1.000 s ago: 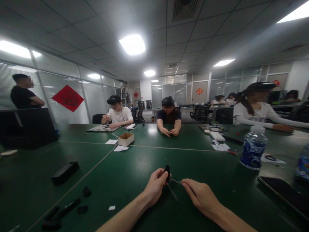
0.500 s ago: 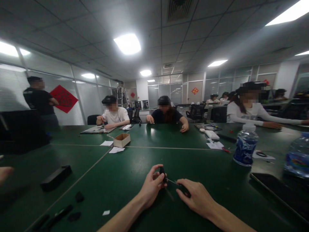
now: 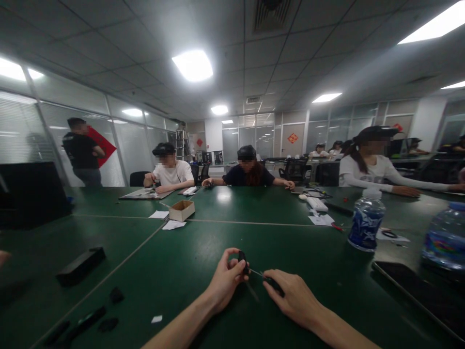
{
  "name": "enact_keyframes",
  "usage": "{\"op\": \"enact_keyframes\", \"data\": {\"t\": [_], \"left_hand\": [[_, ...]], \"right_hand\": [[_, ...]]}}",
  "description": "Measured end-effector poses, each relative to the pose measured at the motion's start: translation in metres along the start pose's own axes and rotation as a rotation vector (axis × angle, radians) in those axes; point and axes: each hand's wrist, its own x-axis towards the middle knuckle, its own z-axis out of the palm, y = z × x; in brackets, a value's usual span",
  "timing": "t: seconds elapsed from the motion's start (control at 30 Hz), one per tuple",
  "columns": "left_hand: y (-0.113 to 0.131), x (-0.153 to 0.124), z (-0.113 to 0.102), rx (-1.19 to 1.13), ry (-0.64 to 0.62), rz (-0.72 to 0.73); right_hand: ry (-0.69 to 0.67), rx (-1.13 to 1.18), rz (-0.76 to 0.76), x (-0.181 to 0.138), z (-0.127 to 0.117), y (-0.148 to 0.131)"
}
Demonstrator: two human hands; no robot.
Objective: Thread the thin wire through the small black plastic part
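My left hand (image 3: 225,280) pinches a small black part (image 3: 242,259) between thumb and fingertips, just above the green table (image 3: 174,261). My right hand (image 3: 292,296) is closed round the dark handle of a thin metal tool (image 3: 258,274), a small screwdriver by its look. The tool's tip points left at the black part. Both forearms come in from the bottom edge.
A black box (image 3: 80,265) and several small black pieces (image 3: 109,310) lie at the left. A cardboard box (image 3: 182,210) and papers sit mid-table. Two water bottles (image 3: 366,220) and a dark flat device (image 3: 421,295) stand at the right. Several people sit along the far side; another person stands at the left.
The view has drifted slightly right. My hands stay joined on the part and tool, the left fingers curling closer round the part. The standing person has walked right; a seated person spread their arms.
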Motion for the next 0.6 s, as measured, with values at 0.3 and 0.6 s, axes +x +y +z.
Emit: {"op": "enact_keyframes", "data": {"t": [0.3,0.6], "left_hand": [[-0.0028,0.0016,-0.0035,0.034,-0.009,0.000],[-0.0006,0.0022,-0.0019,0.033,-0.022,-0.001]], "right_hand": [[-0.006,0.000,0.001,0.0001,0.0003,0.0002],[0.011,0.035,0.001,-0.0002,0.0051,0.0046]]}}
